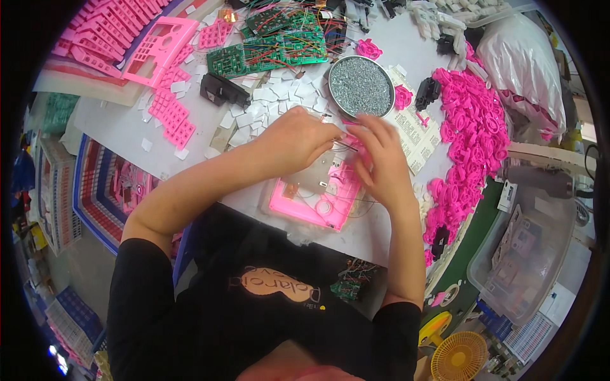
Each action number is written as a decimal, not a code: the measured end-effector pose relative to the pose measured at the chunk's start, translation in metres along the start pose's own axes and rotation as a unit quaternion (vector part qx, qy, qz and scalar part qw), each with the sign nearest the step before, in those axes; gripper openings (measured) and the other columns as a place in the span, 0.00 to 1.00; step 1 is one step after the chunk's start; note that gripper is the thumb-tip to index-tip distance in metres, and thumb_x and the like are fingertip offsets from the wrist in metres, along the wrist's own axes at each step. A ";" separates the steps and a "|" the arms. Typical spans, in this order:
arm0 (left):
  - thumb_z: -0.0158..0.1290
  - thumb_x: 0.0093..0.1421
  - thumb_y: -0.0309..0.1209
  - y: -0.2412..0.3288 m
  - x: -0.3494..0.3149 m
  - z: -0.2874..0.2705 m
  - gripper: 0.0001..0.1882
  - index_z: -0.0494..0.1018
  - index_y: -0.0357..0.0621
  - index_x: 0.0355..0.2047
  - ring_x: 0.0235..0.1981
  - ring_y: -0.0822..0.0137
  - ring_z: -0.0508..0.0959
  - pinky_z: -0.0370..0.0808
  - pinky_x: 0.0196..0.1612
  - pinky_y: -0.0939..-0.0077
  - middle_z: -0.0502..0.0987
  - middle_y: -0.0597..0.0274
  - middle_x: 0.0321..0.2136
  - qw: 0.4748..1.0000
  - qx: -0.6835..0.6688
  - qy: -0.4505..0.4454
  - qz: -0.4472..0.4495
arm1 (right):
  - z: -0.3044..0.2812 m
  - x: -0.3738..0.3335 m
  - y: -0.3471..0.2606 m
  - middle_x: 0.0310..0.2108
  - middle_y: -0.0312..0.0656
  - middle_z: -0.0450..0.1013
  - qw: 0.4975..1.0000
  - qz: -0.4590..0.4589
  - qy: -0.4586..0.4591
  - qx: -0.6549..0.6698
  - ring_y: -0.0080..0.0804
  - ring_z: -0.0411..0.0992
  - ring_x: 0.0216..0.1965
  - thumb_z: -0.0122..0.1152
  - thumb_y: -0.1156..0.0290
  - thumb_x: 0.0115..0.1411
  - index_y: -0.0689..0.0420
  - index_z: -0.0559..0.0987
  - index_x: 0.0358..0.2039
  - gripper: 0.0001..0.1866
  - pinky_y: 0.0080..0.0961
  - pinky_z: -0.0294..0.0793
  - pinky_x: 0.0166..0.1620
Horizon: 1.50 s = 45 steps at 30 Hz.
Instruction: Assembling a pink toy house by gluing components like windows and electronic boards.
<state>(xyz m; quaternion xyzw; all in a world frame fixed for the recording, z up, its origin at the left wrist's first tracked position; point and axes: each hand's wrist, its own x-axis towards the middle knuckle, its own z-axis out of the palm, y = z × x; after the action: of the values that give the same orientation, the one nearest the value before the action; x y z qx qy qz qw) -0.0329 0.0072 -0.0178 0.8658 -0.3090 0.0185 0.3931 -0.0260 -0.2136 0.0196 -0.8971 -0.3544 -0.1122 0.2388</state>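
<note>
The head view looked down on a white worktable (pixel 375 240), where two bare hands met over an open pink plastic casing (pixel 297 208). The casing lay slightly tilted to the picture's edges, near the table edge closest to the person, with a flat grey plate (pixel 309 178) across its upper part. The left hand (pixel 304 138) bent over the casing's far side, fingers curled close together and tips pointing right; whether they were pinching anything could not be told. The right hand (pixel 382 159) arched over the casing's upper right, thumb apart from the fingers; its grip, too, could not be told. Just beyond the hands stood a round metal bowl (pixel 330 82) of small silvery screws (pixel 361 86). White square pieces (pixel 273 95) were scattered to its left, near a black plastic part (pixel 219 91) and wired green circuit boards (pixel 267 56). Pink button pads (pixel 170 117) lay farther left. On the right, a printed sheet (pixel 416 145) lay beside a heap of bright pink ring-shaped parts (pixel 473 127).
</note>
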 end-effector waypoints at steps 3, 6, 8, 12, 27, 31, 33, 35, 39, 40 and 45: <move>0.55 0.62 0.32 0.005 -0.004 0.003 0.08 0.78 0.43 0.39 0.31 0.48 0.80 0.73 0.38 0.56 0.81 0.53 0.27 0.997 -0.010 0.006 -0.070 | 0.011 -0.010 0.014 0.40 0.41 0.77 0.997 -0.004 -0.051 0.055 0.42 0.75 0.40 0.65 0.78 0.49 0.57 0.79 0.41 0.16 0.37 0.77 0.43; 0.55 0.62 0.31 0.007 -0.005 0.001 0.07 0.78 0.43 0.37 0.34 0.49 0.80 0.73 0.39 0.57 0.81 0.52 0.29 0.994 -0.014 -0.001 -0.112 | 0.012 -0.010 0.014 0.39 0.40 0.77 0.999 -0.017 -0.039 0.020 0.41 0.75 0.39 0.67 0.76 0.50 0.58 0.79 0.37 0.12 0.36 0.77 0.43; 0.56 0.62 0.31 0.007 -0.004 -0.002 0.07 0.79 0.42 0.36 0.35 0.49 0.80 0.73 0.40 0.58 0.82 0.53 0.30 0.994 -0.015 -0.028 -0.102 | 0.010 -0.007 0.010 0.38 0.40 0.77 0.999 -0.013 -0.039 0.012 0.41 0.75 0.37 0.68 0.75 0.50 0.58 0.79 0.34 0.10 0.36 0.76 0.42; 0.57 0.61 0.31 -0.001 -0.008 0.003 0.08 0.79 0.42 0.37 0.34 0.53 0.80 0.74 0.37 0.61 0.81 0.54 0.30 0.999 0.010 0.040 -0.009 | 0.007 0.005 -0.006 0.33 0.40 0.77 0.996 0.022 0.035 0.082 0.41 0.74 0.36 0.68 0.75 0.51 0.58 0.78 0.31 0.07 0.36 0.74 0.39; 0.59 0.57 0.29 0.002 -0.008 0.005 0.06 0.78 0.42 0.35 0.22 0.64 0.72 0.67 0.29 0.71 0.77 0.60 0.24 0.985 -0.106 0.116 -0.064 | 0.011 0.009 -0.003 0.41 0.40 0.76 1.000 0.000 -0.015 0.002 0.43 0.71 0.44 0.68 0.74 0.46 0.56 0.80 0.36 0.14 0.38 0.75 0.44; 0.59 0.57 0.28 0.004 -0.007 0.004 0.06 0.78 0.42 0.34 0.20 0.67 0.71 0.67 0.30 0.72 0.77 0.62 0.23 0.981 -0.138 0.104 -0.092 | 0.013 0.005 0.004 0.42 0.39 0.76 0.996 -0.017 -0.072 -0.039 0.42 0.71 0.45 0.68 0.74 0.46 0.56 0.81 0.35 0.13 0.37 0.75 0.45; 0.59 0.57 0.28 0.005 -0.008 0.003 0.06 0.78 0.41 0.34 0.20 0.68 0.70 0.67 0.30 0.72 0.77 0.62 0.23 0.979 -0.149 0.099 -0.102 | 0.015 0.005 0.006 0.41 0.39 0.76 0.996 -0.030 -0.070 -0.047 0.42 0.71 0.45 0.68 0.73 0.46 0.55 0.80 0.33 0.11 0.37 0.75 0.44; 0.60 0.57 0.28 0.005 -0.008 0.002 0.06 0.78 0.41 0.34 0.19 0.69 0.70 0.67 0.29 0.72 0.76 0.62 0.22 0.978 -0.154 0.100 -0.103 | 0.015 0.008 0.008 0.38 0.38 0.76 0.996 -0.056 -0.048 -0.042 0.41 0.72 0.43 0.68 0.73 0.46 0.55 0.80 0.30 0.09 0.37 0.74 0.42; 0.60 0.57 0.29 0.003 -0.010 0.005 0.05 0.78 0.44 0.33 0.23 0.68 0.72 0.66 0.35 0.70 0.77 0.65 0.23 0.981 -0.129 0.111 -0.093 | 0.003 0.011 0.002 0.29 0.36 0.74 0.998 -0.044 -0.050 -0.017 0.41 0.71 0.38 0.68 0.73 0.46 0.55 0.79 0.28 0.08 0.36 0.70 0.39; 0.60 0.57 0.29 0.003 -0.011 0.007 0.04 0.78 0.45 0.32 0.24 0.68 0.73 0.65 0.38 0.69 0.77 0.66 0.24 0.985 -0.100 0.111 -0.085 | 0.002 0.010 0.000 0.28 0.36 0.74 0.998 -0.036 -0.054 -0.024 0.41 0.71 0.37 0.67 0.72 0.46 0.55 0.79 0.28 0.07 0.36 0.69 0.39; 0.60 0.55 0.32 0.007 -0.010 0.010 0.03 0.77 0.50 0.29 0.31 0.66 0.75 0.59 0.47 0.63 0.75 0.69 0.25 0.994 0.015 0.088 -0.064 | 0.012 0.001 -0.016 0.25 0.39 0.73 0.980 -0.032 -0.114 -0.157 0.40 0.70 0.37 0.61 0.71 0.48 0.56 0.80 0.24 0.03 0.37 0.66 0.42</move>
<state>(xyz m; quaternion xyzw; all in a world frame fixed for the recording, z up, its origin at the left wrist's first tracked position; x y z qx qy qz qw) -0.0473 0.0018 -0.0229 0.8845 -0.2166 0.0741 0.4064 -0.0355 -0.1966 0.0148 -0.9187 -0.3854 -0.0713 0.0494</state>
